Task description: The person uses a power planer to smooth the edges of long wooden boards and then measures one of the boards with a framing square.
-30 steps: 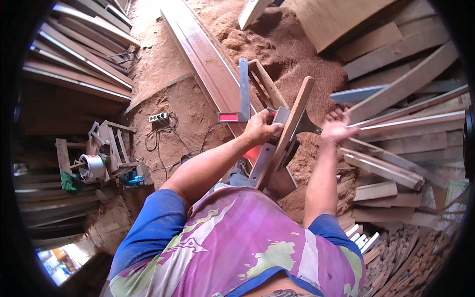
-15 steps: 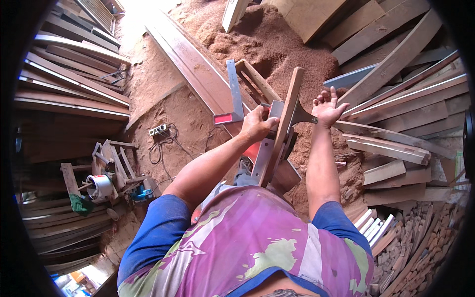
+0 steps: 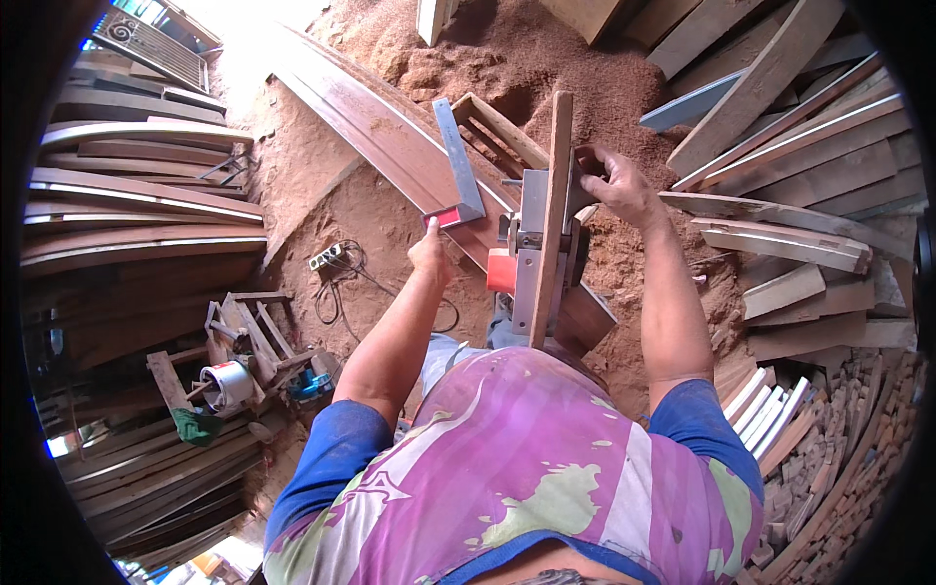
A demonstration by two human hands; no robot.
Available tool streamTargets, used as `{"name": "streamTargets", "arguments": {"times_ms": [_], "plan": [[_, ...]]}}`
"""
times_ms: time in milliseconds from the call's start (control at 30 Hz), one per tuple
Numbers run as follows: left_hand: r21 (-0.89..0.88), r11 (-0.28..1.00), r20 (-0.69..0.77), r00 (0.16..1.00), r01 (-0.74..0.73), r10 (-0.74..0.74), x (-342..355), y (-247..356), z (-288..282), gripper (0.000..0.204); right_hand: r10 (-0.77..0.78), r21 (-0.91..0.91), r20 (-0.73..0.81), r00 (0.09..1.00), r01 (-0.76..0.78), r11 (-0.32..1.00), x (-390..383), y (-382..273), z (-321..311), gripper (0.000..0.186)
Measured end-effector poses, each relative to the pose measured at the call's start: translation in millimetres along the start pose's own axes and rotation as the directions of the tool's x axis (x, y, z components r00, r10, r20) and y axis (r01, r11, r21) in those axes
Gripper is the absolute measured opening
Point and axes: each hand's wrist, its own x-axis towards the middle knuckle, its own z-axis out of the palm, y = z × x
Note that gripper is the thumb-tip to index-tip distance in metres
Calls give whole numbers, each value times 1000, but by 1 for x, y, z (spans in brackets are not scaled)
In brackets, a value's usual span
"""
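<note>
My left hand (image 3: pixel 429 255) is closed at the red-ended stock of a metal try square (image 3: pixel 456 156), thumb along its edge; its other fingers are mostly hidden. The square lies over a long, wide brown board (image 3: pixel 380 141). Right of it sits a machine with a red body (image 3: pixel 502 270) and a grey metal bed (image 3: pixel 526 288), which looks like an upturned electric planer. A narrow wooden strip (image 3: pixel 555 195) stands along this machine. Just beyond the strip, my right hand (image 3: pixel 624 187) has its fingers curled in toward the metal parts; what they grip cannot be made out.
Reddish sawdust (image 3: pixel 517 78) is heaped at the far side. Stacked planks flank me, left (image 3: pixel 146 214) and right (image 3: pixel 809 175). A power strip (image 3: pixel 327 255) with tangled cable lies on the floor, near a wooden frame with a white bucket (image 3: pixel 227 385).
My left hand has left the machine and moved to the try square. My right hand, spread open before, has come in beside the strip with fingers curled. The strip now stands more upright in view.
</note>
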Motion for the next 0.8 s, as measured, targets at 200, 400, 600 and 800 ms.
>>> {"name": "streamTargets", "arguments": {"times_ms": [200, 400, 600, 800], "plan": [[-47, 990, 231, 966, 131, -116, 15, 12, 2, 12, 69, -234, -74, 995, -84, 969, 0, 8, 6, 40], [-401, 890, 250, 909, -217, 334, 3, 60, -39, 10, 43, -385, -157, 987, -101, 917, -7, 14, -1, 34], [-110, 904, 174, 888, -413, 427, 0, 147, -97, 21, 20, -395, -174, 984, -89, 915, -4, 10, 8, 32], [200, 827, 533, 767, -525, 357, -22, 186, -97, 18, 148, -523, -81, 986, -169, 835, 2, -13, 11, 43]]}}
